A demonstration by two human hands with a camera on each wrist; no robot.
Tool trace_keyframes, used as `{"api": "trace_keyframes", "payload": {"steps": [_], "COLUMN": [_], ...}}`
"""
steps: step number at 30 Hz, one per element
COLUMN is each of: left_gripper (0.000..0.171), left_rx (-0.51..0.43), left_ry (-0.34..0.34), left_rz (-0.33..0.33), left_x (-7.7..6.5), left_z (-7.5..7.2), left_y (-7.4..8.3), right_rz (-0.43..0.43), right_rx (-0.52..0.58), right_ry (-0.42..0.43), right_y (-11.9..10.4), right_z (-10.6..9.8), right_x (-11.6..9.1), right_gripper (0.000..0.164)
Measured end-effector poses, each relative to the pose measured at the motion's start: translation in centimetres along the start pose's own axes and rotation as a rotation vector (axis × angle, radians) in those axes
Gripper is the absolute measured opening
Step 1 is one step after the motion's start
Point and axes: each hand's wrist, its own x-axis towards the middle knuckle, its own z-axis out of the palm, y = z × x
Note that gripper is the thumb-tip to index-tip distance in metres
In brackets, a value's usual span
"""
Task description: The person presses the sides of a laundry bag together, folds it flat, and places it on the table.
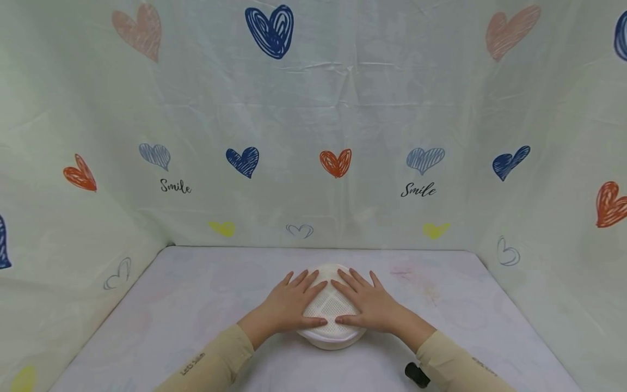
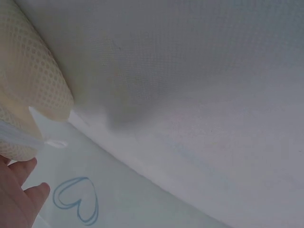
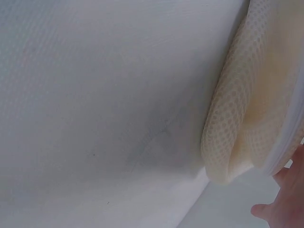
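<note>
Behind the work, a pale backdrop point(image 1: 294, 120) rises in front of you and along both sides, printed with red, blue, yellow and pink hearts and the word "Smile". Below it spreads the white-covered table point(image 1: 171, 305). Your left sleeve point(image 1: 210, 362) and right sleeve point(image 1: 460, 362), both beige with small dark lettering, reach in from the near edge. Between your arms, at the middle of the table, sits the cream mesh bag point(image 1: 335, 305), rounded in outline; the wrist views show its soft side bulging and folding in. Your left hand point(image 1: 289, 305) rests on its left part and your right hand point(image 1: 374, 307) on its right part, fingers spread and nearly straight on both, laid over the mesh rather than curled round it. The two thumbs point toward each other across the top, near but apart. A smooth white band point(image 3: 287, 128) runs along the bag's side. Beyond your right hand, a faint reddish mark point(image 1: 401, 272) shows on the cover. A short black object point(image 1: 417, 375), too unclear to identify, lies just beside your right sleeve. Smallest is a white loop point(image 2: 56, 143) sticking out from the bag near your left fingertips.
</note>
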Motion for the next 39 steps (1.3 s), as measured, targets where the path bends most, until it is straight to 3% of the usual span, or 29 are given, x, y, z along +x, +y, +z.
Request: {"api": "trace_keyframes", "payload": {"steps": [23,39], "left_gripper": [0.086,0.085], "left_rx": [0.031,0.021], "left_ry": [-0.028,-0.046], "left_rz": [0.007,0.009], "left_x": [0.1,0.0], "left_z": [1.6,1.8], "left_y": [-0.1,0.0], "right_rz": [-0.039,-0.004], "right_rx": [-0.016,0.006], "right_ry": [-0.001,-0.07], "right_y": [0.6,0.5], "right_z": [2.0,2.5], "right_x": [0.2,0.2], "right_gripper": [0.087,0.087]}}
